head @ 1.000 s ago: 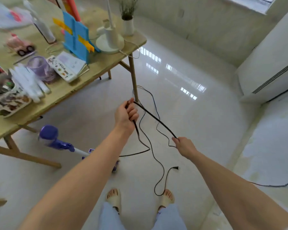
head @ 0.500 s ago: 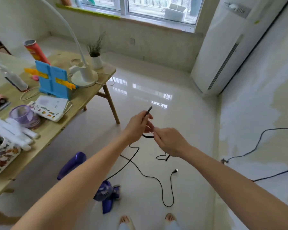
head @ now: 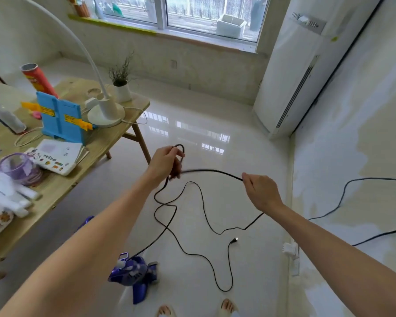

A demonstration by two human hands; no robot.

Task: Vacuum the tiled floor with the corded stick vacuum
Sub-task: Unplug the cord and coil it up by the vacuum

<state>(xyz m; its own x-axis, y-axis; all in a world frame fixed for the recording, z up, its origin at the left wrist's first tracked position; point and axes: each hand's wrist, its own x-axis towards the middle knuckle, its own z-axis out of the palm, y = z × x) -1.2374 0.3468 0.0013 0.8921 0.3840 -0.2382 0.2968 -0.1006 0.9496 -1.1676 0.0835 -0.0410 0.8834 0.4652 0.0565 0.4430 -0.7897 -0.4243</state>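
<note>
The person's left hand (head: 164,162) holds a small loop of the black cord (head: 212,171). Its fingers (head: 177,167) are curled tight around the loop, and the top of the loop sticks up above the hand. The right hand (head: 262,192) pinches the same cord a little way along, with its fingers bent around it. The piece of cord between the two hands hangs in the air in a soft curve.

The rest of the cord drops down and lies in big wavy loops on the shiny white floor (head: 192,133). The plug (head: 234,240) at its end lies on the floor, between the loops and the right arm. One part of the cord runs down to the purple vacuum (head: 133,274). The vacuum lies on the floor near the person's feet (head: 226,306), below the left arm.

A wooden desk (head: 96,154) stands on the left. Near its far corner sit a white lamp (head: 105,110) and a little plant in a white pot (head: 122,91). A blue stand (head: 60,117), a red tube (head: 39,80), a book (head: 57,156) and a purple cup (head: 17,167) are on the desk too. A tall white air conditioner (head: 290,72) stands in the corner of the room, under the window's right end.
</note>
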